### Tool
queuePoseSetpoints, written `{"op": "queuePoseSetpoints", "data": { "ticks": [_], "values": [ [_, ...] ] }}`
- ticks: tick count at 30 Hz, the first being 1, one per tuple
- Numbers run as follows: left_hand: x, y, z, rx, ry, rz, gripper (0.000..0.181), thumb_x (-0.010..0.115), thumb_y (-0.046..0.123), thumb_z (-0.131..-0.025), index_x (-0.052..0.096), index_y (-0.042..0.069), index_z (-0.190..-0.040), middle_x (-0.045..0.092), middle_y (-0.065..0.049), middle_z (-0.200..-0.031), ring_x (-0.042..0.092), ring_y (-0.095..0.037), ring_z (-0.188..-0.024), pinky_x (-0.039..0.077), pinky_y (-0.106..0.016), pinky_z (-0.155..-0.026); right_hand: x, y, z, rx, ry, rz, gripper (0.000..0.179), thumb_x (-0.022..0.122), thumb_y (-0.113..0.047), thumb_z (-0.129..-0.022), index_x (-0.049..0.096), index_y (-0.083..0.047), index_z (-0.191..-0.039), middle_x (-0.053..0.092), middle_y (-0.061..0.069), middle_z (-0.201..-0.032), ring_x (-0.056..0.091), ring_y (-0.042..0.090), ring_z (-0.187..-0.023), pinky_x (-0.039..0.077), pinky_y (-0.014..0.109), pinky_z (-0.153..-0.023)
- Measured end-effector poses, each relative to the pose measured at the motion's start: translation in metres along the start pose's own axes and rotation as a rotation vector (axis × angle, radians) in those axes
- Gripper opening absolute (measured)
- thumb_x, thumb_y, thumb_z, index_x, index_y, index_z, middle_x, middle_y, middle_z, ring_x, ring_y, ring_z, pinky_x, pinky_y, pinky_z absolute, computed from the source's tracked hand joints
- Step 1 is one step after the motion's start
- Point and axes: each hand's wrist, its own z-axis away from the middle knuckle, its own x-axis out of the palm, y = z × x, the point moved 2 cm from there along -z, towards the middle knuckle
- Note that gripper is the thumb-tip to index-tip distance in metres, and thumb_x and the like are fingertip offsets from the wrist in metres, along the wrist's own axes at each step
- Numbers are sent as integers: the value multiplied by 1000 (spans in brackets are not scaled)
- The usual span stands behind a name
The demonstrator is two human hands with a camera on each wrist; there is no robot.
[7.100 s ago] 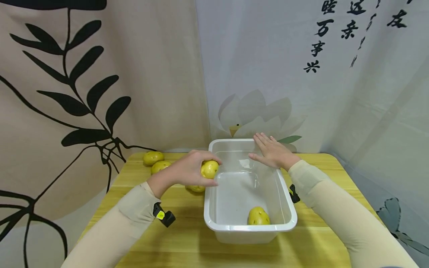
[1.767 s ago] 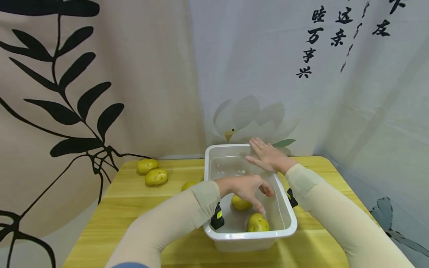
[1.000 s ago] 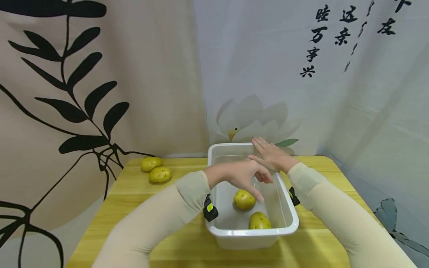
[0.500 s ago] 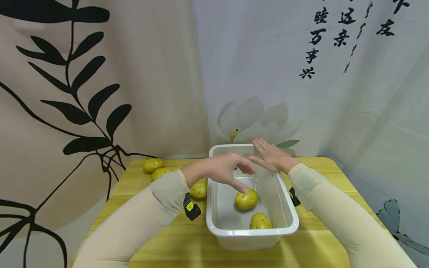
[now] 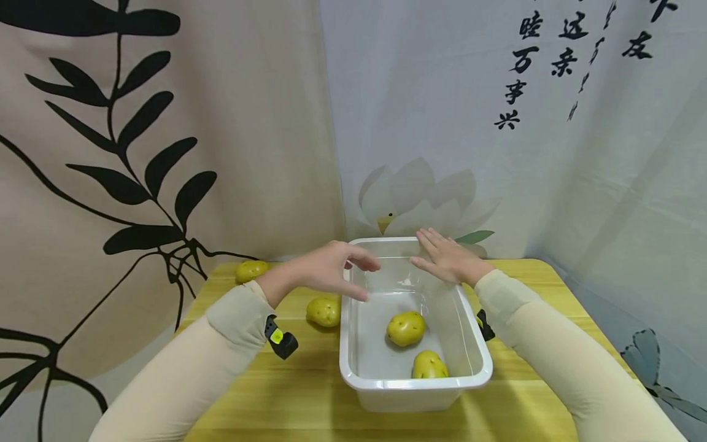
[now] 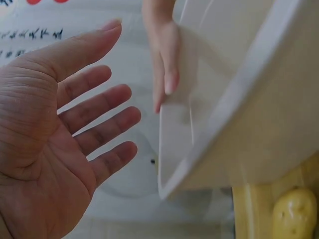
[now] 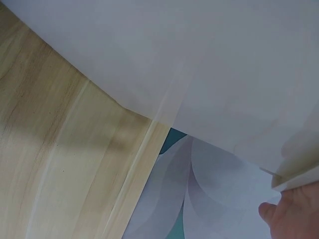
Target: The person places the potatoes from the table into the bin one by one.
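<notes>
A white plastic bin (image 5: 416,384) stands on the table with two yellow potatoes inside: one potato (image 5: 405,328) near the middle, another potato (image 5: 429,364) by the front wall. My left hand (image 5: 337,267) hovers over the bin's left rim, thumb and fingers spread apart. The left wrist view shows that hand's palm (image 6: 55,144) holding nothing. My right hand (image 5: 448,258) rests on the back right of the rim with its fingers extended. Just left of the bin lies a potato (image 5: 323,311), below the left hand.
Another potato (image 5: 251,271) lies at the table's back left, partly behind my left wrist. The wooden table (image 5: 287,399) meets a printed cloth backdrop (image 5: 265,123) along its back edge.
My left hand has moved left from above the bin's inside to its left rim. The potato it held about seven seconds ago now lies in the bin. My right hand keeps its place.
</notes>
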Motion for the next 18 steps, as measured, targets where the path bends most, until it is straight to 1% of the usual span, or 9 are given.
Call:
{"op": "queuePoseSetpoints", "data": {
  "ticks": [3,7,10,13,15,18],
  "values": [
    [-4,-14,11,-29,36,11,57,80,33,-79,61,12,-127,63,2,-123,56,-18,-115,42,-44,-100,0,-2,-1,-6,-3,4,88,18,-72,-93,4,-13,-155,0,6,-161,-2,25,-147,9,52,-115],
    [-6,-36,26,-80,73,0,58,81,31,-78,60,9,-128,62,-2,-125,55,-22,-117,41,-47,-101,-1,-4,0,-3,-4,2,87,19,-71,-93,4,-12,-155,2,8,-161,-2,26,-147,9,52,-115],
    [-6,-50,35,-140,89,-32,60,81,33,-77,60,10,-128,61,-2,-125,54,-22,-117,41,-45,-101,-2,-6,1,1,-1,-2,85,21,-69,-95,4,-11,-155,3,9,-161,-2,27,-147,9,53,-115],
    [-2,-64,41,-200,91,-75,62,82,37,-76,60,11,-128,61,0,-125,53,-21,-118,42,-43,-101,-4,-8,3,3,0,-2,85,22,-68,-95,5,-10,-155,2,10,-161,-1,29,-147,9,54,-115],
    [2,-74,44,-237,90,-97,63,81,41,-76,60,14,-129,60,2,-125,52,-19,-118,41,-41,-101,-6,-11,5,-8,10,-9,84,23,-65,-97,7,-7,-155,4,12,-160,1,32,-146,9,56,-114],
    [11,-90,48,-270,85,-93,64,81,42,-75,60,16,-129,59,3,-127,51,-19,-120,40,-41,-102,-8,-15,7,-19,20,-9,83,24,-64,-97,8,-5,-154,5,14,-160,4,35,-146,10,57,-113]
  ]
}}
